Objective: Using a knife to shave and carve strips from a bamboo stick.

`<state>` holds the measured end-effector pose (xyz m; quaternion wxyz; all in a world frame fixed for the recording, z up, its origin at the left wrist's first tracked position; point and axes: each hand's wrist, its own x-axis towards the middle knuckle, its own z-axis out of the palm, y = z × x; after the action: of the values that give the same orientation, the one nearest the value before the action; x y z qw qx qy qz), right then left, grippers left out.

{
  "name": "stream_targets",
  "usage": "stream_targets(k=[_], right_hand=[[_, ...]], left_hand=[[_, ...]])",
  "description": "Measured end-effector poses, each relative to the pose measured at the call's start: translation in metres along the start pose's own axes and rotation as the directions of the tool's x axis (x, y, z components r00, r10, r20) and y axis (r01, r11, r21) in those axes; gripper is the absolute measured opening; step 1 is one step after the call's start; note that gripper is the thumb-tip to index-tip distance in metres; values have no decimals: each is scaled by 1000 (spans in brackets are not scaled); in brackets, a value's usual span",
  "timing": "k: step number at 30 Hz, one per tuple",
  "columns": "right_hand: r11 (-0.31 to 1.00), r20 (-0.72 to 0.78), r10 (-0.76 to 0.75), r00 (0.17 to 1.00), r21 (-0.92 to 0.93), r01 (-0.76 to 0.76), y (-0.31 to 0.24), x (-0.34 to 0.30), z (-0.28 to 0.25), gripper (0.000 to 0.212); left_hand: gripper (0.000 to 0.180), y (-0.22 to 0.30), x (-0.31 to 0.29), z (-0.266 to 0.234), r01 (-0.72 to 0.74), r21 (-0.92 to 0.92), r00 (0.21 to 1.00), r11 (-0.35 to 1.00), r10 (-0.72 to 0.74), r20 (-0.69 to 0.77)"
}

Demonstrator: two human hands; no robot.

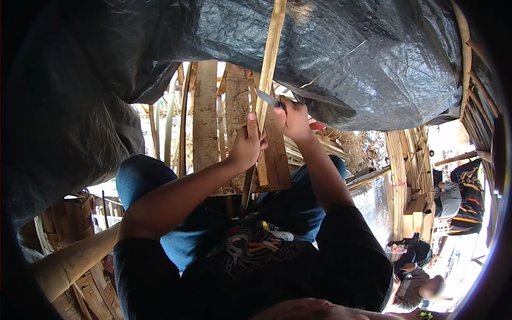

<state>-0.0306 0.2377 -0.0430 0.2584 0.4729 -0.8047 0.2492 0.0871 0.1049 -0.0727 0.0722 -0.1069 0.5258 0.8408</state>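
Observation:
A long, flat bamboo strip (270,53) runs from the top of the view down toward my lap. My left hand (248,143) is closed around its lower part, with the thumb lying along it. In my right hand (292,118) is a knife (266,98) with a short pale blade and a dark handle. The blade lies across the strip, a little above my left hand. Below my left hand the strip continues down between my knees; its lower end is in shadow.
Wooden planks (206,117) stand beyond my knees. A black plastic sheet (373,64) hangs over the far side and the left. At left a thick bamboo pole (80,261) slants in. Bundled strips (396,181) stand at right, with people (421,285) beyond.

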Motion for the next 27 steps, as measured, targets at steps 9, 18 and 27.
stream_targets(k=[9, 18, 27], right_hand=[[975, -150, 152, 977, -141, -173, 30, 132, -35, 42], [997, -42, 70, 997, 28, -69, 6, 65, -6, 34], [961, 63, -249, 966, -106, 255, 21, 56, -8, 34]], left_hand=[[75, -3, 4, 0, -12, 75, 1000, 997, 14, -25], [71, 0, 1, -3, 52, 37, 999, 998, -51, -8], [75, 0, -2, -4, 35, -32, 999, 999, -36, -35]])
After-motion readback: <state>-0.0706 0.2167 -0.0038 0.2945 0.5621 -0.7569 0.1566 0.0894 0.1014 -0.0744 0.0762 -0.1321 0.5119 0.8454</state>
